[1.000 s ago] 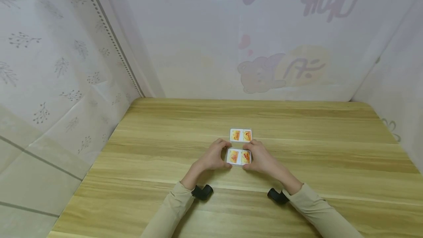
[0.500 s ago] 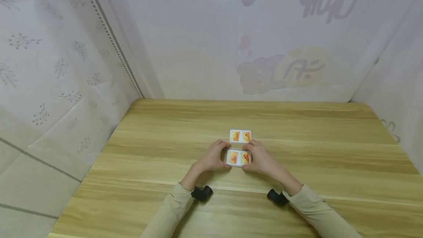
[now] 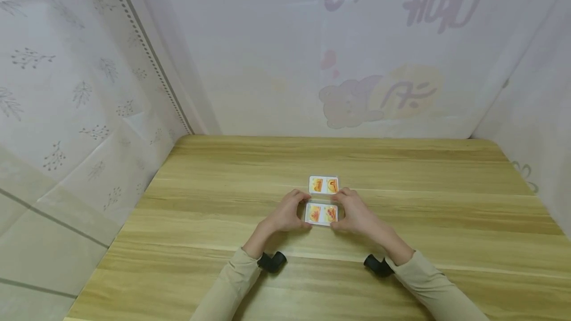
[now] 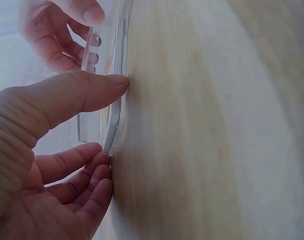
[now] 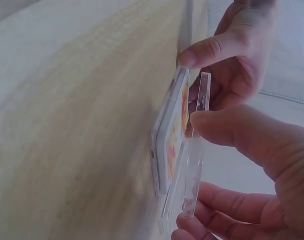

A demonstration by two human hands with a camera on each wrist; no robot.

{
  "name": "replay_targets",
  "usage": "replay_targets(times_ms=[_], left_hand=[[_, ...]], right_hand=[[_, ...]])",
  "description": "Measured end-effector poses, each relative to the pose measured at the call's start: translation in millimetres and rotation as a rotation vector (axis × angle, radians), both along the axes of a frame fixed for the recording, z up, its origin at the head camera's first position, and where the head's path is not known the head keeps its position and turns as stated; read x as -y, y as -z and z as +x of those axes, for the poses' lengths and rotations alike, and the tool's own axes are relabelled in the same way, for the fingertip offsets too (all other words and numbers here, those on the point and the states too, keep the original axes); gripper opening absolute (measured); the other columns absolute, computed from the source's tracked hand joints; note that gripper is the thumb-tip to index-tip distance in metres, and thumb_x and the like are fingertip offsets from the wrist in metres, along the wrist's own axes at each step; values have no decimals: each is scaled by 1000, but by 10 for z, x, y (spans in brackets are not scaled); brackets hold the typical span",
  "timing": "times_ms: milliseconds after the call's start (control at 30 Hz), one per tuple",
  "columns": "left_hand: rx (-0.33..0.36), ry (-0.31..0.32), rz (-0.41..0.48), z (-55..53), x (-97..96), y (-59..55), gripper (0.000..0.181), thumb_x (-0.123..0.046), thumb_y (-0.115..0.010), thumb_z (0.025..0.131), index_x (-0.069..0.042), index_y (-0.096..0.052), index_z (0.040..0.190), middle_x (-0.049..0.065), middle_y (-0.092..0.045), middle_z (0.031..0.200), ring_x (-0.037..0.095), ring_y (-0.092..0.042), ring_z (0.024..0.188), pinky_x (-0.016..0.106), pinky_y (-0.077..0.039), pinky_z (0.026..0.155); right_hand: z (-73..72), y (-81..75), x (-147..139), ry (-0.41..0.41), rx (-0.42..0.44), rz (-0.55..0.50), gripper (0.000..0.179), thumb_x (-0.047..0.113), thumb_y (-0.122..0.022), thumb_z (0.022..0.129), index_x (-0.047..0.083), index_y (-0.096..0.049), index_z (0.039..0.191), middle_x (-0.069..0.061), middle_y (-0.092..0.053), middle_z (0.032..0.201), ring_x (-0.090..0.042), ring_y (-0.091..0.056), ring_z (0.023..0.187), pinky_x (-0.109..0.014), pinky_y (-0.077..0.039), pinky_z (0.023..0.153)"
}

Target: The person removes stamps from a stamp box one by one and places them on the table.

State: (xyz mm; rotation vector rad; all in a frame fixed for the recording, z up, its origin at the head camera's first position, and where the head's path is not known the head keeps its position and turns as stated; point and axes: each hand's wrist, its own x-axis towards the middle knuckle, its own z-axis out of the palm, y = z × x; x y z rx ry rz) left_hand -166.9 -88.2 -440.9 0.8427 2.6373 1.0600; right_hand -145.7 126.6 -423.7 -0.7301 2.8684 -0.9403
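Observation:
A shallow clear case with a stack of picture cards [image 3: 321,213] lies on the wooden table between both hands. My left hand [image 3: 285,212] grips the case's lower part by its left end, thumb on the near edge [image 4: 111,132] and fingers at the far one. With thumb and fingers, my right hand [image 3: 354,214] pinches the clear lid [image 5: 194,165], which stands apart from the cards at a slant. Orange and yellow pictures show on the top card [image 5: 172,155]. Just beyond lies a second card case [image 3: 323,185], also showing two orange pictures.
The wood-grain table [image 3: 214,177] extends around both cases. A pale curtain with a bear print [image 3: 348,105] hangs behind its far edge, and a leaf-patterned curtain [image 3: 93,83] on the left. Black wrist cameras [image 3: 272,262] sit under the sleeves.
My right hand has shifted slightly to the right, drawing away from the card stack with the lid. The left hand has stayed in place on the case.

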Motion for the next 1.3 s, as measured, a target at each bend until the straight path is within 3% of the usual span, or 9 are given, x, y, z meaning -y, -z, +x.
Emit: replay_targets(times_ms=[633, 1300], left_hand=[[-6, 8, 29, 9, -15, 18, 56, -3, -83, 64, 9, -56, 112, 15, -53, 108, 27, -49, 102, 41, -42, 92], [-47, 23, -43, -35, -22, -38, 51, -7, -84, 64, 6, -60, 107, 12, -54, 102, 26, -50, 96, 40, -42, 87]], right_hand=[[36, -26, -298, 7, -79, 8, 60, 10, -85, 61, -11, -59, 110, -17, -56, 102, -34, -51, 98, -48, -46, 86], [98, -59, -632, 35, -89, 37, 58, 7, -83, 62, -11, -57, 110, -20, -55, 106, -37, -52, 100, -51, -45, 87]])
